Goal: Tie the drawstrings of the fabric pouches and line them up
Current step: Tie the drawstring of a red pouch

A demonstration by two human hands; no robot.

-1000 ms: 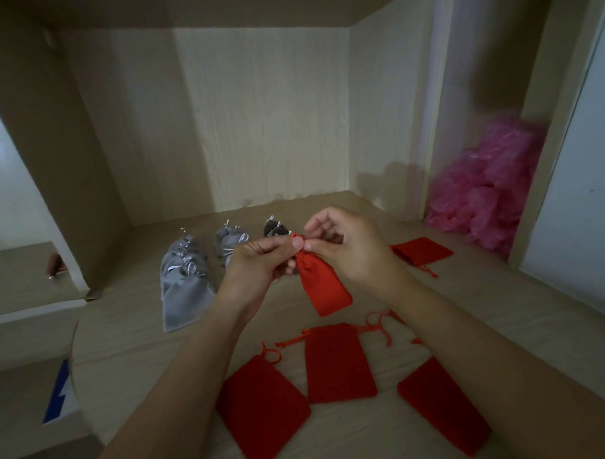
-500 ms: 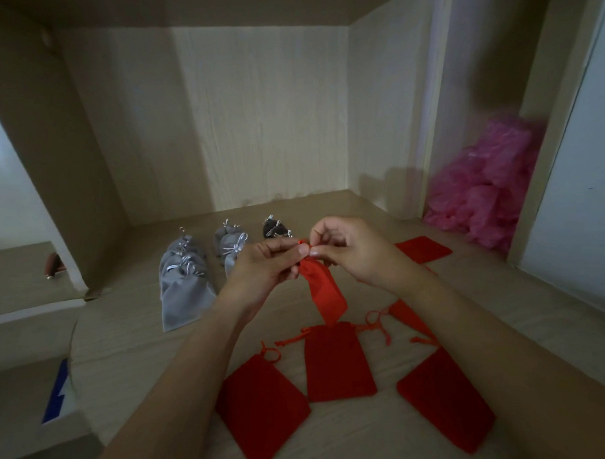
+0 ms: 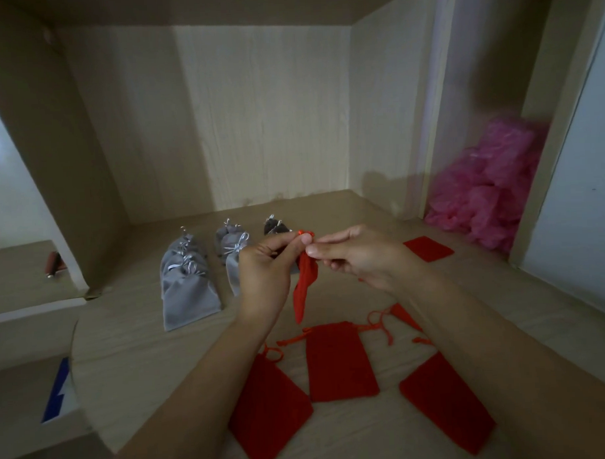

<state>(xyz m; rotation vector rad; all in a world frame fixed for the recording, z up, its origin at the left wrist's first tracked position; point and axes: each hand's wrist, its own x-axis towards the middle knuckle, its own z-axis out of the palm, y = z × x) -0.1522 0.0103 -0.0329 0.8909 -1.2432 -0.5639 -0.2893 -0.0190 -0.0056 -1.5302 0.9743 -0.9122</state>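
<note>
A red pouch (image 3: 305,287) hangs edge-on in the air above the wooden shelf (image 3: 126,338). My left hand (image 3: 264,268) and my right hand (image 3: 357,255) both pinch its red drawstring at the gathered top. Three flat red pouches lie below my arms: one at the left (image 3: 266,409), one in the middle (image 3: 336,362), one at the right (image 3: 444,399). Another red pouch (image 3: 428,248) lies beyond my right hand. A row of tied grey pouches (image 3: 186,285) lies at the left, with more grey ones (image 3: 231,244) and a dark pouch (image 3: 275,227) behind.
A heap of pink plastic bags (image 3: 492,191) fills the right alcove. Wooden walls close the shelf at the back and the left. A lower ledge at the left holds a small brown object (image 3: 53,263). A blue and white item (image 3: 56,392) lies below the shelf edge.
The held red pouch has turned from flat-on to edge-on. My hands have shifted slightly at its top while working the drawstring.
</note>
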